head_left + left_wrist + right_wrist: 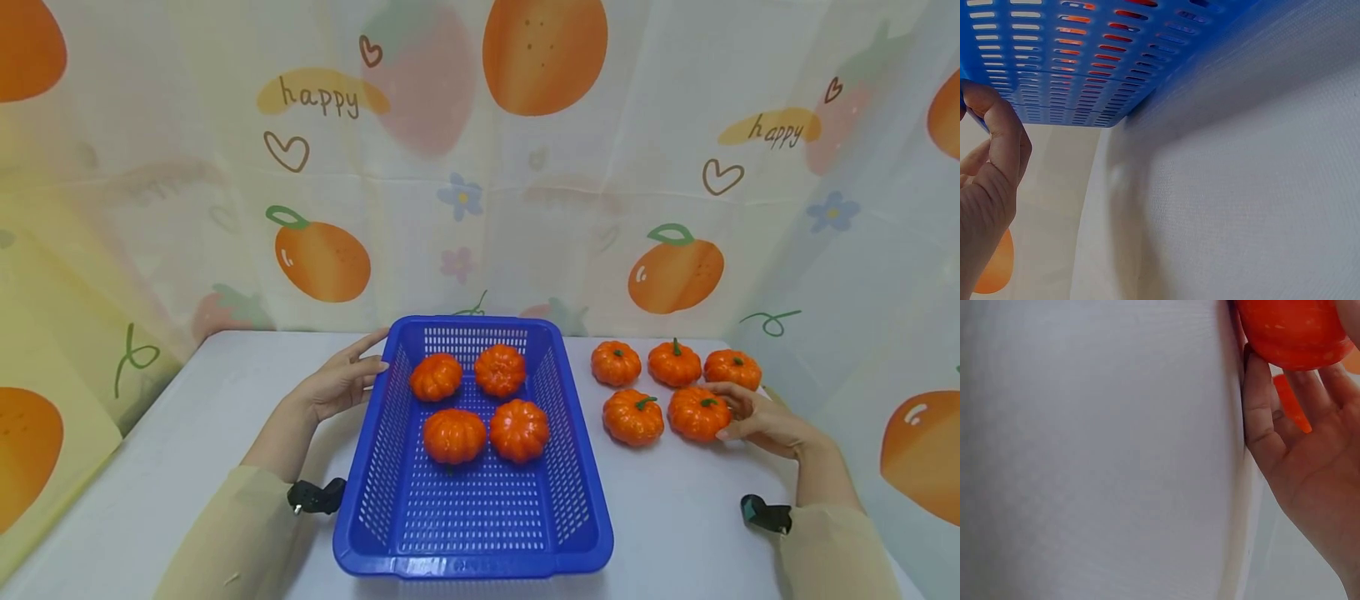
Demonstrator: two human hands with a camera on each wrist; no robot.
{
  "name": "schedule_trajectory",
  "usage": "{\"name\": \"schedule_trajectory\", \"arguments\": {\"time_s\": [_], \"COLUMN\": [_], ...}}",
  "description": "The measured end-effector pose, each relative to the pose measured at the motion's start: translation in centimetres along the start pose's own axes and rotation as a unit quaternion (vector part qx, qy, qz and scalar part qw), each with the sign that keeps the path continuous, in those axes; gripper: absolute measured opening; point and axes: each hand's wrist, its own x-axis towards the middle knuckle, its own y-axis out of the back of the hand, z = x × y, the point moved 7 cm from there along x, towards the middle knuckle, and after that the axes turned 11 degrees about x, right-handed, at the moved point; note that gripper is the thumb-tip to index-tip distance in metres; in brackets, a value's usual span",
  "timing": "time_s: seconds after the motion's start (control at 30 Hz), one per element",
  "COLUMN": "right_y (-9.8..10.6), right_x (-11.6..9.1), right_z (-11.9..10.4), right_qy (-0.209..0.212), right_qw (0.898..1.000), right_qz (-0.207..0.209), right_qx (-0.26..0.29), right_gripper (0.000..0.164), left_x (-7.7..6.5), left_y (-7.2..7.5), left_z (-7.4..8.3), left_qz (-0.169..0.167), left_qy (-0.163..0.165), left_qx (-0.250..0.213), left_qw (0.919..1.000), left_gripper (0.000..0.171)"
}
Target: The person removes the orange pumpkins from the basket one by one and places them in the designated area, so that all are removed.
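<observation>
A blue plastic basket (474, 567) with slotted walls holds several small orange pumpkins, among them one pumpkin (519, 431) at the right. My left hand (341, 383) holds the basket's left rim near the far corner; in the left wrist view its fingers bend at the edge of the slotted wall (1085, 69). To the right of the basket, my right hand (765, 421) grips an orange pumpkin (699, 414) with a green stem, thumb on the near side and fingers behind. The right wrist view shows that pumpkin (1294, 331) close beside the white tabletop, fingertips against it.
Around the gripped pumpkin lie several others: one pumpkin (633, 417) to its left and a row behind, including a pumpkin (733, 369) near the table's right edge. A printed curtain (525, 208) hangs behind the white table (675, 517).
</observation>
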Motion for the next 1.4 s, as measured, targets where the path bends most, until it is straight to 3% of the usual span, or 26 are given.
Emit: {"name": "schedule_trajectory", "arguments": {"time_s": [0.47,0.8,1.0,1.23,1.4], "right_y": [0.1,0.4,0.2,0.6,-0.5], "right_x": [-0.2,-0.6,-0.9,-1.1,-1.0], "right_z": [-0.3,-0.9,-2.9,-5.6,-7.8], "right_qy": [-0.007,-0.003,0.034,0.075,0.093], "right_qw": [0.999,0.998,0.995,0.982,0.976], "right_qz": [0.020,0.015,0.041,0.115,0.128], "right_qx": [-0.044,-0.062,-0.086,-0.132,-0.152], "right_gripper": [0.073,0.072,0.063,0.062,0.059], "left_x": [0.0,-0.1,-0.1,0.0,0.0], "left_y": [0.0,-0.1,0.0,0.0,0.0], "left_z": [0.1,0.2,0.1,0.0,0.0], "left_qz": [0.001,0.004,0.002,0.003,0.000], "left_qy": [0.001,0.001,0.001,0.001,-0.002], "left_qx": [0.007,0.012,0.011,0.011,0.005], "left_qw": [1.0000,0.9999,0.9999,0.9999,1.0000], "left_gripper": [0.075,0.075,0.075,0.075,0.075]}}
